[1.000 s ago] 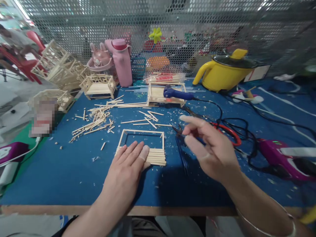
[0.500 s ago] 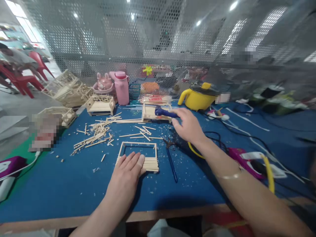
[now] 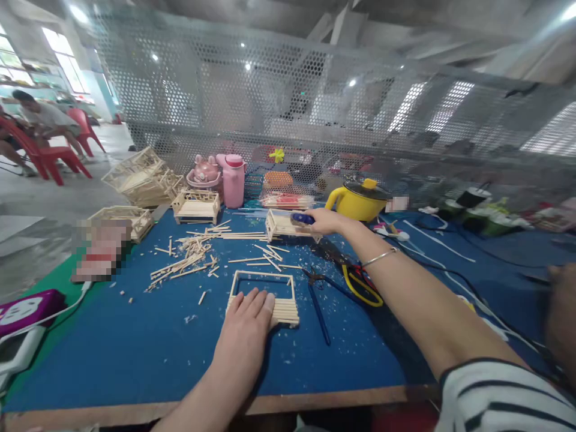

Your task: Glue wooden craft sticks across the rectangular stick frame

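Note:
My left hand (image 3: 245,327) lies flat with its fingers stretched over a small frame of thin wooden sticks (image 3: 284,311). The near part of the frame is filled with sticks side by side; its far part is an open rectangle. My right hand (image 3: 324,221) reaches forward with its fingers closed on a dark blue tool (image 3: 302,218), whose kind I cannot make out. The tool is over a small stick-built bed-like piece (image 3: 281,227); I cannot tell whether they touch. Blue-handled pliers (image 3: 318,306) lie to the right of the frame.
Loose sticks (image 3: 189,261) lie in a pile at left. Further stick-built pieces (image 3: 197,207), a pink bottle (image 3: 234,183) and a yellow pot (image 3: 360,201) stand along the perforated screen (image 3: 270,90). Yellow-handled scissors (image 3: 366,294) and cables lie at right. A person sits far left.
My right hand has moved forward and a little left with the blue tool, to the bed-like piece. The view has tilted up. My left hand stays on the frame.

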Demonstrator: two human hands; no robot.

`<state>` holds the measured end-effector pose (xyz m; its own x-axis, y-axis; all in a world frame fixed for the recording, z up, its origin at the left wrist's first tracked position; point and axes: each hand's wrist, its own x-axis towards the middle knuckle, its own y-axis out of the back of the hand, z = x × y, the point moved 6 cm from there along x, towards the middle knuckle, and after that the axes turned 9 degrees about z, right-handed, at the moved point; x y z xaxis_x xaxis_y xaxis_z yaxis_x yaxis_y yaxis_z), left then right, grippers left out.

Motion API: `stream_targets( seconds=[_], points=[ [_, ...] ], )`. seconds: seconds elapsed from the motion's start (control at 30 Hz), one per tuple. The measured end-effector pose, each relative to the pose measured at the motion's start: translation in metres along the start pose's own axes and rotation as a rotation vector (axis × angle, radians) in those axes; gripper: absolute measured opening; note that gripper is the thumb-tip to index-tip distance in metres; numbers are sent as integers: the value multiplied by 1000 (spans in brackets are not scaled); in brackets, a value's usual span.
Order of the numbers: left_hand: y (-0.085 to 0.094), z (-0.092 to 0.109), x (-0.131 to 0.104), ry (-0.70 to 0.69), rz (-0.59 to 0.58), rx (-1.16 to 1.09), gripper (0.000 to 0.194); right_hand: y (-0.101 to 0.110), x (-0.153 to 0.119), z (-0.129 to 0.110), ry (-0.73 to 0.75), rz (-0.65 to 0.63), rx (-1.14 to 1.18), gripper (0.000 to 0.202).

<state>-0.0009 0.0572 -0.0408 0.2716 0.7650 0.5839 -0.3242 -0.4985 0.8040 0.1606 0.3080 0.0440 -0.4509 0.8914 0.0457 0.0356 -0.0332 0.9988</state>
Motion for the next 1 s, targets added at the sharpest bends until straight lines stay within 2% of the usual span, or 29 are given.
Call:
stream_targets(
  seconds=[0.07,0.3,0.47,0.67,0.87,1.0],
  points=[
    [1,0,0,-11,6,-3,35,0,-4,2,-13,9,25,31],
    [2,1,0,-17,9,6,36,-1,-20,10,-41,179,137,34],
    [2,1,1,-5,7,10,35,3,-19,23,-86,205,230,32],
    [1,3,1,22,10,29,35,11,-28,36,-135,309,326,33],
    [0,2,1,19,-43,16,36,22,-26,50,-190,309,596,24],
    [4,2,3,34,-109,-16,37,41,-37,43,-172,337,802,17]
  ],
)
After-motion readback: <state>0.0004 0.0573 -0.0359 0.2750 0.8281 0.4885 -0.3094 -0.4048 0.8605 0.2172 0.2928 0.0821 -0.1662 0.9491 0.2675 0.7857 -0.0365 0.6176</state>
